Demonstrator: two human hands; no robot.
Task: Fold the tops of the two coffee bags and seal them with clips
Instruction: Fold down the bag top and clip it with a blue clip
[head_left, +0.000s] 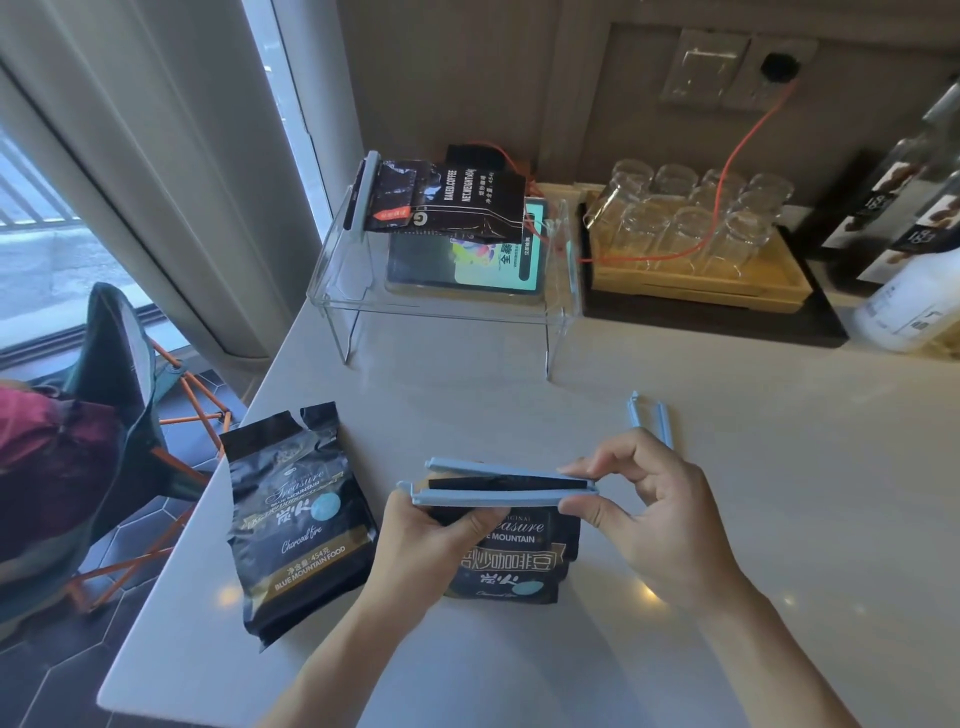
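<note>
On the counter, near the front edge, one coffee bag lies between the left hand and the right hand, with a clip across its far end. A second coffee bag lies just left of it. Another clip lies beyond the right hand. Farther back stands a clear riser with a third bag on top and a tablet under it. Right of the riser, a tray holds glasses.

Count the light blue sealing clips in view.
3: one on the folded bag between both hands, one spare on the counter, one on the bag atop the clear shelf.
</note>
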